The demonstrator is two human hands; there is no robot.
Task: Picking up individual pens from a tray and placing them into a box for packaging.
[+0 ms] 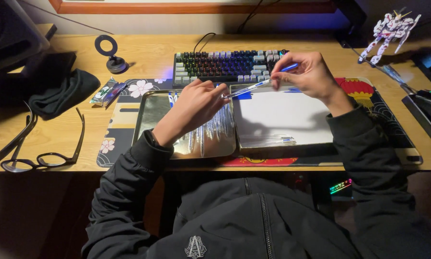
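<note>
Black jacket sleeves (129,187) fill the near edge, reaching up over a wooden desk (148,52). Both hands hold one slim pen (253,86), clear along its barrel with a blue end, slanted in the air above a shiny metal tray (150,112) and a white sheet (282,117) marked with blue. The left hand (196,103) pinches the pen's lower end between fingertips; the right hand (309,72) is pinched around the blue upper end. More clear pens (210,129) lie in the tray. Under both is a patterned desk mat (117,129), with a backlit keyboard (225,64) behind. Black glasses (43,158) rest at the left, a white robot figure (390,29) at the far right. The room is dim.
</note>
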